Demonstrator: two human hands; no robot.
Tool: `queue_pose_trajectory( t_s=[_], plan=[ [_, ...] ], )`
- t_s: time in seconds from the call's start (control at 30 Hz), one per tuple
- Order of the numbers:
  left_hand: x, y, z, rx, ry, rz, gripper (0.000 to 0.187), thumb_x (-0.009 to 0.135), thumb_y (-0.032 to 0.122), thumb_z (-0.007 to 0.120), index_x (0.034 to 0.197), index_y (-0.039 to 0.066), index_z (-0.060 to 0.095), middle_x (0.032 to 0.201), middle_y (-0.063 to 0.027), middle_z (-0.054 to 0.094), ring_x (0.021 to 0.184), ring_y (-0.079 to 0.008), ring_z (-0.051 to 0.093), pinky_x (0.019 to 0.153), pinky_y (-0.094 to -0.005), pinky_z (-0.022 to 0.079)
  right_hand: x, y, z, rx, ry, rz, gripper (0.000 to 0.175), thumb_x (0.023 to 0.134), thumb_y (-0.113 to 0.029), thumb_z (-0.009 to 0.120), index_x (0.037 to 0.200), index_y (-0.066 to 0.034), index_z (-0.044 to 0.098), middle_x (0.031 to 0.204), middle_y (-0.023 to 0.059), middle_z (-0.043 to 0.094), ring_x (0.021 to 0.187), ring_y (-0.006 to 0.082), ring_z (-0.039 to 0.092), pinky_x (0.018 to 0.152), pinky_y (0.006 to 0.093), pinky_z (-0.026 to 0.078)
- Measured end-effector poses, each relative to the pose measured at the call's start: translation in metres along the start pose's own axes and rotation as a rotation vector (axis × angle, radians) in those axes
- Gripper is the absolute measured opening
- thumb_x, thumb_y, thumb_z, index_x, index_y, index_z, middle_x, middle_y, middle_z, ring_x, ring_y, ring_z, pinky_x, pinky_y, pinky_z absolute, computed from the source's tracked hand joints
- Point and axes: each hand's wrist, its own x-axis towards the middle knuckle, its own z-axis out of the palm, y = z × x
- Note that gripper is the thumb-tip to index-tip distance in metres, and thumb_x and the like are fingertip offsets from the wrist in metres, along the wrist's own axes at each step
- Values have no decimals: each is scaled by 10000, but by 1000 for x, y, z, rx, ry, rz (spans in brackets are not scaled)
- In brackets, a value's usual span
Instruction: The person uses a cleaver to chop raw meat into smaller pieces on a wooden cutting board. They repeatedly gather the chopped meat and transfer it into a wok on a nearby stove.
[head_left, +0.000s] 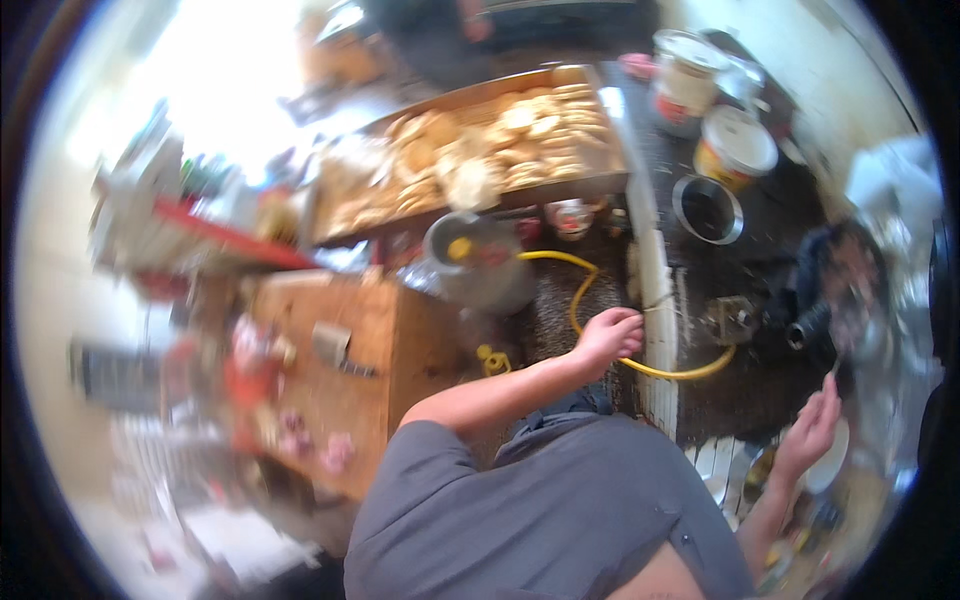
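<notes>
My left hand (615, 334), its fingers curled, is beside the pale counter edge (661, 330), above a yellow hose (679, 373); whether it holds anything thin is unclear. At the right, my right hand (814, 427) grips the handle of a thin utensil (837, 364), whose far end reaches towards a dark, round pan (855, 277) with blurred contents. The hose runs to a metal burner or valve fitting (729, 321) on the dark counter. A black cylindrical handle or pipe (808, 330) points out from the pan.
A wooden tray (626, 180) of round flatbreads lies ahead. Plastic buckets (739, 146) and a round metal container (707, 210) stand on the counter. At left, a cleaver (331, 343) lies on a wooden block (367, 300) near pieces of meat (337, 452). A grey bucket (480, 262) stands beyond.
</notes>
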Motion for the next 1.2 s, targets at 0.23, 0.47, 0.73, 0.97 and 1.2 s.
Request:
queue_pose_trajectory(
  t_s=[0.23, 0.47, 0.73, 0.97, 1.2],
  plan=[
    [-214, -151, -153, -489, 802, 214, 252, 1060, 287, 621, 1221, 95, 593, 959, -61, 705, 777, -153, 689, 662, -296, 569, -68, -118, 95, 435, -943, -255, 407, 994, -98, 654, 1381, 28, 647, 752, 54, 566, 670, 129, 517, 650, 301, 465],
    [-356, -265, -215, -969, 1192, 395, 219, 1031, 241, 659, 1200, 108, 617, 927, -67, 723, 750, -173, 700, 627, -323, 564, -129, -216, 145, 177, -1244, -620, 368, 969, -130, 680, 1307, 17, 680, 795, 134, 658, 697, 244, 630, 689, 367, 518],
    [-471, -301, -363, 224, 1814, 500, 302, 930, 108, 755, 1215, 41, 680, 1045, -99, 715, 909, -211, 698, 823, -342, 579, -281, -400, 241, 374, -1489, -1001, 445, 889, -107, 742, 1327, -56, 679, 1031, 159, 696, 853, 307, 679, 775, 402, 540],
    [-471, -210, -502, 1441, 1281, 179, 386, 825, 167, 776, 1160, 23, 648, 1237, -195, 675, 1121, -354, 677, 959, -480, 545, -405, -543, 412, 51, -1017, -1148, 725, 844, -21, 598, 1551, -140, 488, 1389, 226, 590, 1307, 412, 556, 1103, 458, 467],
    [-439, -137, -560, 748, 1358, 137, 464, 836, 351, 828, 1086, 16, 626, 1019, -223, 729, 960, -401, 722, 846, -530, 563, -407, -601, 407, 138, -1048, -1053, 682, 850, -61, 586, 1524, -111, 499, 1151, 225, 678, 1032, 388, 683, 937, 494, 534]
  ],
)
